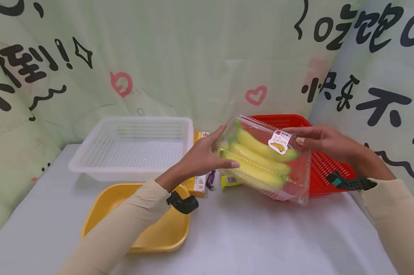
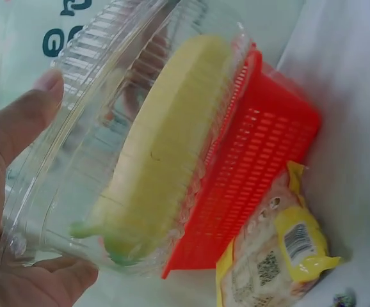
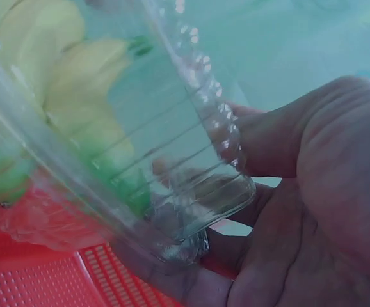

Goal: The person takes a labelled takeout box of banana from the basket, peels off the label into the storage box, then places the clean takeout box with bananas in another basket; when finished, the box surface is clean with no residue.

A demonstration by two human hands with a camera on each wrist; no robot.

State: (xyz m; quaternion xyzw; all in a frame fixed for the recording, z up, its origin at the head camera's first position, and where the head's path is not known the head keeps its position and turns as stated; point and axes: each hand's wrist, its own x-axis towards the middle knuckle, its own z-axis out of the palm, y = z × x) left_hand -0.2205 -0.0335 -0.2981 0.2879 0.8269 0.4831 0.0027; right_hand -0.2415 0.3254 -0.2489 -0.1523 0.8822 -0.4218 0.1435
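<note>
A clear plastic clamshell box (image 1: 301,187) of yellow bananas (image 1: 258,173) is held tilted above the table, partly in front of a red basket (image 1: 325,164). My left hand (image 1: 207,154) grips its left end, thumb on the near side. At the upper right end, my right hand (image 1: 325,143) pinches the box between thumb and fingers. A white label (image 1: 279,141) with a banana picture sticks to the lid. In the right wrist view the right thumb and fingers (image 3: 191,281) close round a box corner.
A white basket (image 1: 100,162) stands at the back left, with a yellow tray (image 1: 162,233) in front. Between the baskets lie an orange-yellow box (image 1: 198,187), a small purple-wrapped item (image 1: 210,180) and a yellow packet (image 1: 230,181). Printed cloth hangs behind.
</note>
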